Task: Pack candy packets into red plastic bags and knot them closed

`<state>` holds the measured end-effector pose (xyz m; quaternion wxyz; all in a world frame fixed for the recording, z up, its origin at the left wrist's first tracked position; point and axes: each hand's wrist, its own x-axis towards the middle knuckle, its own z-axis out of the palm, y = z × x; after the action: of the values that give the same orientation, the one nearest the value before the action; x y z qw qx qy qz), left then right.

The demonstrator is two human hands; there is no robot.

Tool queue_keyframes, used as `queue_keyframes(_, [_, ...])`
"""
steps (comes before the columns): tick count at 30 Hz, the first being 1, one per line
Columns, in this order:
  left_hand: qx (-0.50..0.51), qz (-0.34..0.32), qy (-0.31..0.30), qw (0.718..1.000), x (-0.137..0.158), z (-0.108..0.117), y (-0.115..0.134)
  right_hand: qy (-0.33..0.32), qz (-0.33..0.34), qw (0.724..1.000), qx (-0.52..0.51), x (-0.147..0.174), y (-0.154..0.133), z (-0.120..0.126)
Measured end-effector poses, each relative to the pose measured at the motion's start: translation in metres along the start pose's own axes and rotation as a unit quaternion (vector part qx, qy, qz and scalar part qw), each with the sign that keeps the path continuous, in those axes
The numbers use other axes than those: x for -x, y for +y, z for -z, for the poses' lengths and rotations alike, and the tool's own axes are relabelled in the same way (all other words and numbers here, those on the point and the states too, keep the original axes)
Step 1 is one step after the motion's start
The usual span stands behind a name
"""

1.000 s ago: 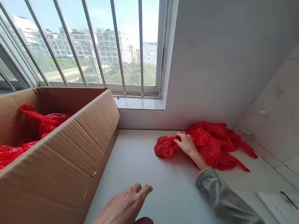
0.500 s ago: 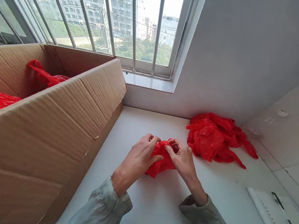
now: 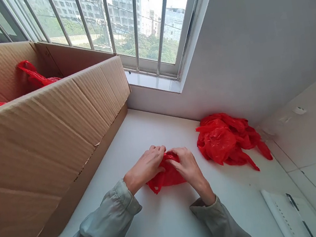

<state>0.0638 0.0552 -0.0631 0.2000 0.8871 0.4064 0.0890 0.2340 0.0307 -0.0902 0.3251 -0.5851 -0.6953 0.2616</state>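
Note:
A small red plastic bag (image 3: 168, 176) lies on the white tabletop between my hands, crumpled and folded over at its top. My left hand (image 3: 147, 165) grips its left upper part, fingers curled over the far side and thumb on the near side. From the right, my right hand (image 3: 186, 166) pinches the bag's upper edge between thumb and fingers. Parts of my fingertips are hidden behind the plastic. A heap of crumpled red plastic bags (image 3: 220, 139) rests to the right, against the wall and apart from my hands.
An open cardboard box (image 3: 61, 135) stands at the left with red bags (image 3: 39, 78) inside. A notebook (image 3: 277, 211) with a pen (image 3: 300, 214) lies at the lower right. Behind the table are a grey wall (image 3: 247, 44) and a barred window (image 3: 122, 26).
My two hands have come closer together on the bag, the right one curling further round its upper edge. More of the bag's front shows below them. The view has shifted slightly.

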Motion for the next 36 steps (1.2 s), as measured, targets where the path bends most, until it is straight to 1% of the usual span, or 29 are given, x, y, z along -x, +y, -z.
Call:
queue_keyframes(4, [0.024, -0.004, 0.015, 1.0, 0.0, 0.011, -0.016, 0.049, -0.04, 0.997, -0.036, -0.003, 0.007, 0.015])
queue_keyframes(8, [0.056, 0.008, 0.053, 0.997, 0.004, 0.035, -0.035, 0.116, -0.072, 0.988, -0.068, -0.004, 0.021, 0.043])
queue_keyframes(10, [0.069, 0.022, 0.076, 0.994, 0.008, 0.047, -0.042, 0.129, -0.077, 0.986, -0.079, 0.0, 0.026, 0.058])
queue_keyframes(11, [0.074, 0.03, 0.085, 0.993, 0.011, 0.052, -0.043, 0.116, -0.077, 0.987, -0.086, 0.003, 0.027, 0.066])
queue_keyframes(12, [0.077, 0.036, 0.092, 0.992, 0.014, 0.056, -0.044, 0.087, -0.079, 0.989, -0.093, 0.006, 0.027, 0.073])
queue_keyframes(14, [0.078, 0.044, 0.093, 0.992, 0.021, 0.061, -0.042, -0.003, -0.093, 0.991, -0.093, 0.014, 0.026, 0.083])
queue_keyframes(15, [0.074, 0.046, 0.088, 0.992, 0.024, 0.062, -0.039, -0.047, -0.102, 0.991, -0.079, 0.017, 0.025, 0.086])
queue_keyframes(16, [0.067, 0.046, 0.08, 0.994, 0.026, 0.061, -0.036, -0.078, -0.109, 0.989, -0.055, 0.02, 0.023, 0.087])
queue_keyframes(17, [0.058, 0.043, 0.069, 0.995, 0.028, 0.059, -0.032, -0.09, -0.112, 0.989, -0.026, 0.021, 0.021, 0.086])
queue_keyframes(18, [0.048, 0.035, 0.057, 0.997, 0.028, 0.056, -0.027, -0.087, -0.109, 0.99, 0.003, 0.022, 0.018, 0.082])
queue_keyframes(20, [0.027, 0.012, 0.037, 0.999, 0.026, 0.049, -0.016, -0.067, -0.082, 0.994, 0.034, 0.019, 0.012, 0.07])
queue_keyframes(22, [0.005, -0.009, 0.027, 1.0, 0.022, 0.041, -0.005, -0.039, -0.042, 0.998, 0.017, 0.012, 0.003, 0.052])
queue_keyframes(24, [-0.015, -0.012, 0.029, 0.999, 0.016, 0.034, 0.001, 0.002, -0.004, 1.0, -0.014, 0.006, -0.006, 0.034])
queue_keyframes(26, [-0.027, -0.003, 0.039, 0.999, 0.013, 0.031, 0.002, 0.034, 0.015, 0.998, -0.041, 0.001, -0.013, 0.019])
queue_keyframes(28, [-0.024, 0.002, 0.046, 0.999, 0.011, 0.033, -0.002, 0.04, 0.016, 0.997, -0.058, -0.002, -0.016, 0.012])
queue_keyframes(30, [0.001, 0.0, 0.051, 0.999, 0.012, 0.04, -0.009, 0.05, 0.005, 0.997, -0.066, -0.003, -0.014, 0.015])
queue_keyframes(31, [0.019, 0.0, 0.058, 0.998, 0.014, 0.045, -0.013, 0.068, -0.003, 0.995, -0.067, -0.004, -0.011, 0.02])
queue_keyframes(33, [0.062, 0.004, 0.083, 0.995, 0.018, 0.055, -0.019, 0.123, -0.02, 0.988, -0.088, -0.004, -0.002, 0.031])
queue_keyframes(36, [0.141, 0.017, 0.128, 0.982, 0.024, 0.067, -0.024, 0.184, -0.035, 0.963, -0.196, -0.005, 0.009, 0.049])
